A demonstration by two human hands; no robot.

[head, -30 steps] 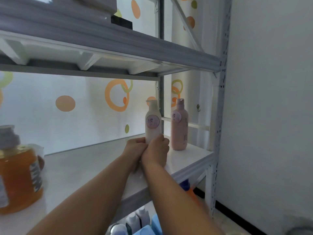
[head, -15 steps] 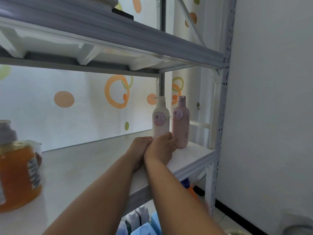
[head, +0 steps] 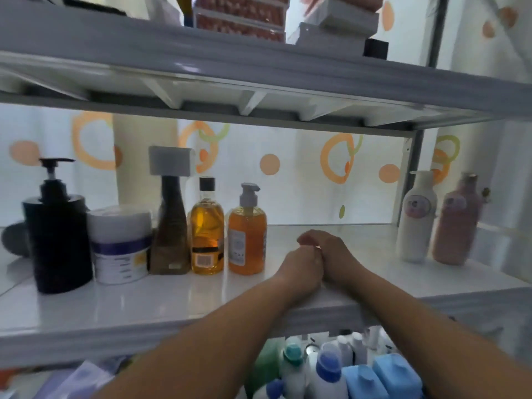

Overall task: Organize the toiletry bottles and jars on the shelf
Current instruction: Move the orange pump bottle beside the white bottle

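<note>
Both hands rest together mid-shelf (head: pixel 172 300), touching each other, with no bottle in them. The right hand (head: pixel 334 254) lies slack, fingers loosely curled and empty. The left hand (head: pixel 302 266) shows only its back, so I cannot tell how its fingers lie.

The bottles stand in two groups. At the right end are the white bottle (head: pixel 417 220) and the pink bottle (head: pixel 454 223), just beside each other. On the left is a tight row: black pump (head: pixel 57 240), jar (head: pixel 121 243), brown bottle (head: pixel 169 226), amber bottle (head: pixel 207 231), orange pump (head: pixel 247 234).

The likeliest trouble is in that row. The orange pump is nearest the hands, and the bottles look close enough that a grab at it could nudge the amber bottle into the brown one — tall, narrow and heavy-capped, so probably the first to topple. The amber one looks like glass and would not forgive a fall.

The right pair stands near the shelf's end, so a careless sweep of the right forearm could push the pink bottle off. The shelf looks glossy — bottles may slide rather than stay put.
</note>
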